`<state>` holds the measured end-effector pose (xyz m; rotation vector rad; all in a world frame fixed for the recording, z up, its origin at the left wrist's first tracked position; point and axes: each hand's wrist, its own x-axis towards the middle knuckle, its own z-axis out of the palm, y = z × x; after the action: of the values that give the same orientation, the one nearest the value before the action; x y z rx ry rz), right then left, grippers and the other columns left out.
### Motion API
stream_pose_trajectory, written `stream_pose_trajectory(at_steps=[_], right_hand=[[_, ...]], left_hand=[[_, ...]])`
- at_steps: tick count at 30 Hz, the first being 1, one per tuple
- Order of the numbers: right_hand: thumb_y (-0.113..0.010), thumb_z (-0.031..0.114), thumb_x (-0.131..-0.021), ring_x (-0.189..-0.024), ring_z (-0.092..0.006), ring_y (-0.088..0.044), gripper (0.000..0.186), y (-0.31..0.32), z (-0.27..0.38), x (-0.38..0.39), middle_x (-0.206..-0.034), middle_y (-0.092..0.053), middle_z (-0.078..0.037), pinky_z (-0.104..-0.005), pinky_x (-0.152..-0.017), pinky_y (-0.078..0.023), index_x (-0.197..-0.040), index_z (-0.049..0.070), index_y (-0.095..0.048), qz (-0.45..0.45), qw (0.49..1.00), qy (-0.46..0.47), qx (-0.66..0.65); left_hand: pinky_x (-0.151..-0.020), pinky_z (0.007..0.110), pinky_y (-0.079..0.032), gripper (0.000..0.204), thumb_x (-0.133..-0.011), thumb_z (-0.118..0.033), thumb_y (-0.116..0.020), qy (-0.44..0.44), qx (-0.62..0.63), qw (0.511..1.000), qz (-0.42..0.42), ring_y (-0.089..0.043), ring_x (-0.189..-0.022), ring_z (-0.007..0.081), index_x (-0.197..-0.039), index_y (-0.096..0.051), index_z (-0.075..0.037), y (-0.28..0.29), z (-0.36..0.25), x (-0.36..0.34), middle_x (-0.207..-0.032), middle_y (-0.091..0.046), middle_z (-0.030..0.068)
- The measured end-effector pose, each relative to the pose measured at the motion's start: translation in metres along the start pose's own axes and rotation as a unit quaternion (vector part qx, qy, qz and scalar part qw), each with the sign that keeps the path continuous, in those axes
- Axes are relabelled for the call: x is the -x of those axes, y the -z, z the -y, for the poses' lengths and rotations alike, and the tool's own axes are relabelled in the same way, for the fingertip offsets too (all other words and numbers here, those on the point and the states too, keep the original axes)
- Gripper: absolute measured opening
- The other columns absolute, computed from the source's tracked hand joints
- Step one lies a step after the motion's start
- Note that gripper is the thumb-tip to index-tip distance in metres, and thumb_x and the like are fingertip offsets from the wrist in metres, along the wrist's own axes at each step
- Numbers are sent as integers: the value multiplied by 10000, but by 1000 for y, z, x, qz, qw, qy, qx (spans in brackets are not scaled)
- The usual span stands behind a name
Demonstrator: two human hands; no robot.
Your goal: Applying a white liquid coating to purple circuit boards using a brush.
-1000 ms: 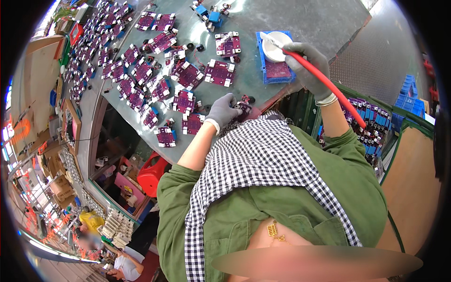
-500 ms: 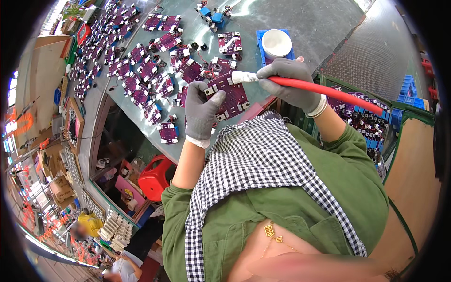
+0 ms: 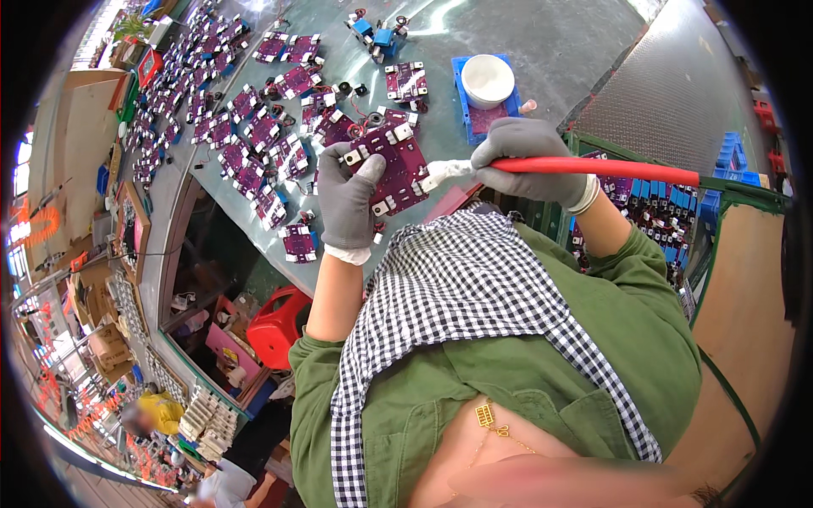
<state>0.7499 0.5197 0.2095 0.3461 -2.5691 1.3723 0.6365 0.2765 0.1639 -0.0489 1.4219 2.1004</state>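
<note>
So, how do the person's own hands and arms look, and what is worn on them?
Both the left hand and the right hand wear grey knit gloves with pale cuffs at the wrist. The forearms are bare; green sleeves are pushed up near the elbows.

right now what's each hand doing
left hand: closed on a purple circuit board
right hand: closed on a red-handled brush, its tip at the board

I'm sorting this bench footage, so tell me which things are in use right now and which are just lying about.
In use:
left hand holding purple circuit board
right hand holding red-handled brush

Lying about:
other purple boards
white tub
red stool
</note>
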Motion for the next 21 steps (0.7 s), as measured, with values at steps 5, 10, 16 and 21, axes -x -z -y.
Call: stream_pose_trajectory(at_steps=[5,10,16,21], right_hand=[[-730,68,-808,-694,-178,-650,115,34,-40,12,-790,-670,-72,-258,-661,-525,-906,39,-677,-184,978,-97,17],[-655,124,-875,-791,-249,-666,124,56,-117,1,-876,-696,-78,-340,-759,-538,-981,74,-695,-92,973,-81,193],[-640,209,-847,-914,-207,-633,205,38,-157,7,-930,-687,11,-365,-824,-511,-1023,270,-727,40,868,-6,495],[-698,214,-843,-857,-191,-646,193,29,-122,10,-910,-690,-5,-336,-736,-540,-1033,191,-718,-87,906,-24,413]], left_hand=[[-821,305,-578,371,-933,-94,-611,35,35,997,53,-664,-962,163,-1276,-507,4,16,3,-5,-1089,-650,101],[-998,423,-515,371,-1000,-229,-517,180,215,956,83,-656,-1094,242,-1287,-537,6,25,25,-6,-1181,-665,125],[-1050,534,-450,621,-991,-533,-452,195,319,919,127,-573,-1229,309,-1411,-450,-76,18,46,-4,-1354,-568,125],[-1137,658,-239,725,-972,-639,-341,215,416,880,80,-395,-1375,411,-1479,-376,-123,14,44,-23,-1506,-419,155]])
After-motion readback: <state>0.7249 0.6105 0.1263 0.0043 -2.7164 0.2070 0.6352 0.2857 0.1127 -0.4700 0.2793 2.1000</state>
